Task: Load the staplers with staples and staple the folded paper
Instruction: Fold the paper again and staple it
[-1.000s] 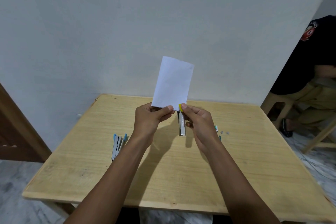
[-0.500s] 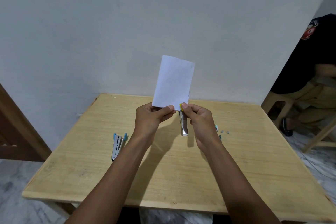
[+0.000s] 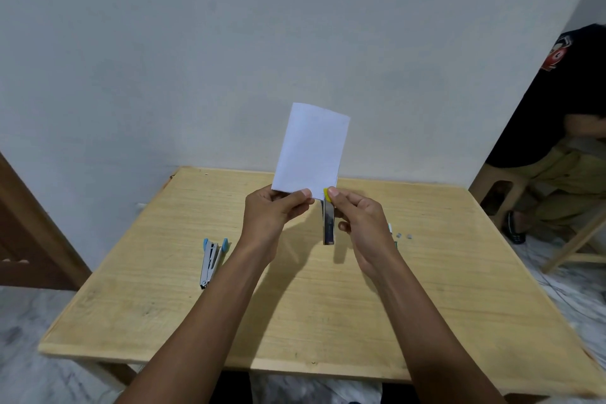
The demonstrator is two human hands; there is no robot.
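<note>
Through the head camera I see both hands raised above the table [image 3: 328,305]. The left hand [image 3: 275,212] pinches the lower edge of the folded paper [image 3: 311,151] between thumb and fingers, so the sheet stands upright in the air. The right hand [image 3: 360,223] grips the yellow-tipped stapler [image 3: 328,223], nose up, with its metal body hanging down. Its yellow end meets the paper's lower right corner, just beside the left thumb. I take this as the stapling step. I cannot tell whether the corner sits between the jaws or only against them.

My worries from here:
- **Shallow bite:** if the corner is barely in the mouth, the staple may catch only the edge and tear out, or miss.
- **Skewed layers:** the sheet is held by one edge with nothing behind it, so a push from the stapler could bend it or slide the layers askew.
- **Weak squeeze:** the stapler is worked in mid-air, so a soft squeeze could leave a staple half driven.
- **Empty stapler:** I cannot see whether it is loaded, and an empty one would only click.
- **Pinched thumb:** the left thumb is close enough to be nipped if the stapler slips.

The blue stapler [image 3: 212,259] lies on the table to the left, well apart. A few small bits [image 3: 403,236], probably staples, lie beyond the right hand, where a careless sweep would scatter them.
</note>
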